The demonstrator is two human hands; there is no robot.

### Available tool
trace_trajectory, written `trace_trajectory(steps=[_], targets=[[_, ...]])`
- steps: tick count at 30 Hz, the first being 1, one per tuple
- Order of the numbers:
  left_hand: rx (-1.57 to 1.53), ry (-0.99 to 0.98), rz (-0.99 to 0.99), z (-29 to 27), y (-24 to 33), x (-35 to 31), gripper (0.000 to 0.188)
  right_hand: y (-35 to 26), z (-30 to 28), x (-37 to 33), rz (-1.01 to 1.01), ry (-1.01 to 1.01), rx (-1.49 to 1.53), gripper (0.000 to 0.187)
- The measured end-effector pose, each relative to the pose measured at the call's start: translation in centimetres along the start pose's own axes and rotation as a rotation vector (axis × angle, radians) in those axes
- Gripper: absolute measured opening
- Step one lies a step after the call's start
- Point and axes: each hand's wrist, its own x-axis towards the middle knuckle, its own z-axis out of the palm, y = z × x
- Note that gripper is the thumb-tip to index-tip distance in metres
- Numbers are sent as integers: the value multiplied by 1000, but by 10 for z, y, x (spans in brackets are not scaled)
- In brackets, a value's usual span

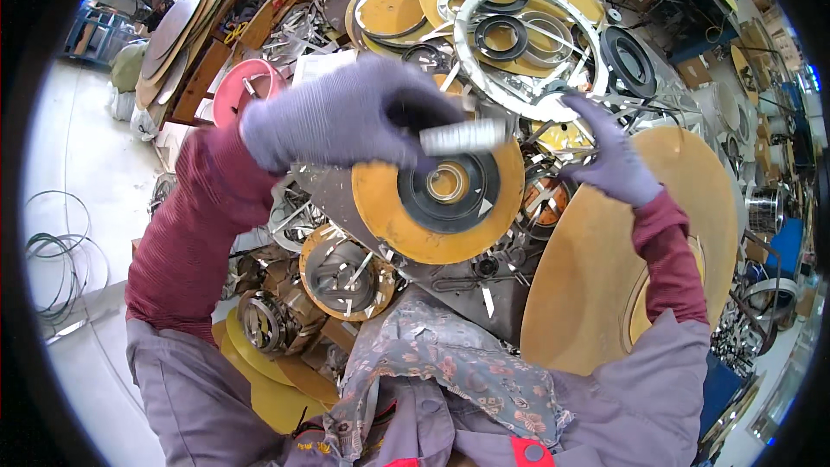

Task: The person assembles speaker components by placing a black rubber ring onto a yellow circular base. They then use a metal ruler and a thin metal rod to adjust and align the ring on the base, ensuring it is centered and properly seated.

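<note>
My left hand [346, 117], in a purple-grey glove, grips a short whitish, ridged cylinder-like piece [464, 137], blurred by motion. It hangs above a round tan disc [380, 199] carrying a black ring [424, 210] and a small metal ring [447, 182] at its centre. My right hand [616, 156], gloved alike, has its thumb and fingers spread apart. Its fingertips are close to the lower edge of a large white ring [471, 60]; whether they touch it I cannot tell. White scraps lie on the disc and around it.
Several black rings [501, 37] and tan discs [389, 9] pile up at the far side. A large tan disc [588, 294] leans at the right. At the left are a pink bowl [226, 91] and a smaller scrap-covered disc [380, 298].
</note>
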Motion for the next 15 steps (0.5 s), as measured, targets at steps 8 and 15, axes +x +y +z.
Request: trace_trajectory(steps=[8,15], targets=[[371,-126,128,84,-26,-42,38,-9,86,61,-571,-414,-31,65],[429,130,-51,130,-112,-47,40,19,88,55,-661,-469,-259,45]])
